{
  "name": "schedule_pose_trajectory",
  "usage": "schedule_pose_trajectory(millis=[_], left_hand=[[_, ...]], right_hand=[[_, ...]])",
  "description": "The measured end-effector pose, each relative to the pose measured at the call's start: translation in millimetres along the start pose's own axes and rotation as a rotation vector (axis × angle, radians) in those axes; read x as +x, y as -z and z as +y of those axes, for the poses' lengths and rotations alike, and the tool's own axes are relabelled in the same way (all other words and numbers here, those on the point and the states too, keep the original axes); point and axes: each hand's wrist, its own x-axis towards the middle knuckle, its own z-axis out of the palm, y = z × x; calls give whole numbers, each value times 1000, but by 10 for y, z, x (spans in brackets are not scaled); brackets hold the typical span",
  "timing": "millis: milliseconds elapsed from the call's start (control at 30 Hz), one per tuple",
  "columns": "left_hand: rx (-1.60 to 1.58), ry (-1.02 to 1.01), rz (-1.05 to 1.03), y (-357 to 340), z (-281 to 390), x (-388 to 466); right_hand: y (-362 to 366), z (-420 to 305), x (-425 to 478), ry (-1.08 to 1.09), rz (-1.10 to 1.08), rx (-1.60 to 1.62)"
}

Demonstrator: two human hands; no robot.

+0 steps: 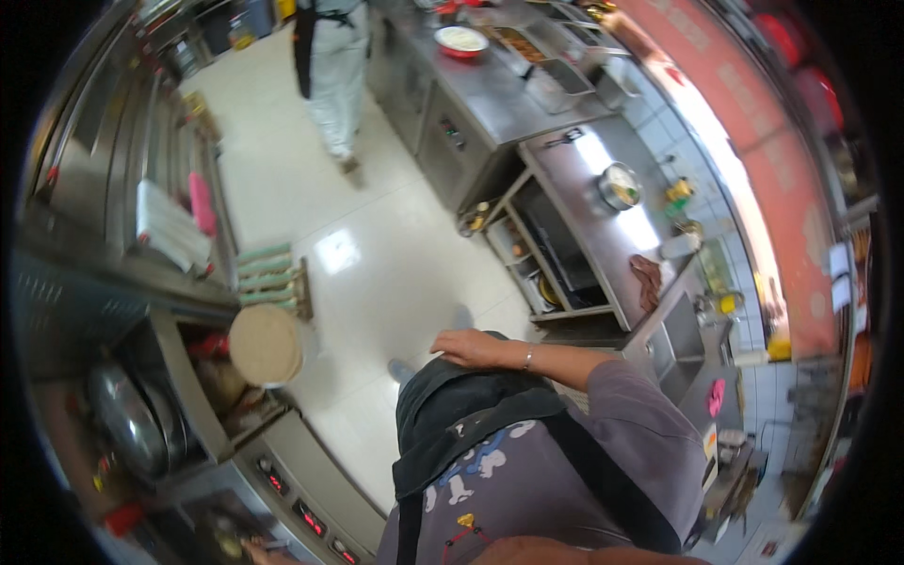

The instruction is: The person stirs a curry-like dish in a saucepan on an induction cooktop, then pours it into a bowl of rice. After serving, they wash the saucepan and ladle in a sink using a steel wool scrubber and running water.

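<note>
My right hand [466, 347] lies against the dark apron [477, 395] at my front, wrist bent and fingers loosely curved, with no object visible in it. A bracelet circles that wrist. At the bottom left edge, my left hand [260, 552] is partly cut off, beside a slim metallic piece over a dark cooking surface [212, 512]. A blurred yellowish thing [229, 545] lies close to its fingers; whether the hand grips anything is unclear. Digital controls [311, 519] with red displays line the appliance's front.
A round tan board or lid [266, 345] tops a container at left, by a green slatted stool [267, 275]. Another person [335, 78] stands farther up the aisle. Steel counters at right hold a metal bowl [620, 186], a brown cloth [645, 281] and a sink [674, 339].
</note>
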Motion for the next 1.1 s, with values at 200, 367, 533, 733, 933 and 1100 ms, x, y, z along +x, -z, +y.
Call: schedule_pose_trajectory(millis=[200,367,533,733,933,1100], left_hand=[[158,-396,261,-1044,2,92],[170,-314,-161,-2283,-477,-390],[274,-662,-1250,-4741,30,-2972],[183,-990,-1767,-6031,1987,-6264],[419,-447,-2084,-6892,2283,-7968],[397,-143,-2202,-7447,2321,-9246]], right_hand=[[-49,236,-243,-138,105,-43],[-41,556,-599,-285,279,28],[361,1117,-1039,-465,518,59],[1020,2489,-2173,-680,1033,276],[1711,3664,-3214,-801,1513,955],[2517,4013,-3447,-664,1718,1279]])
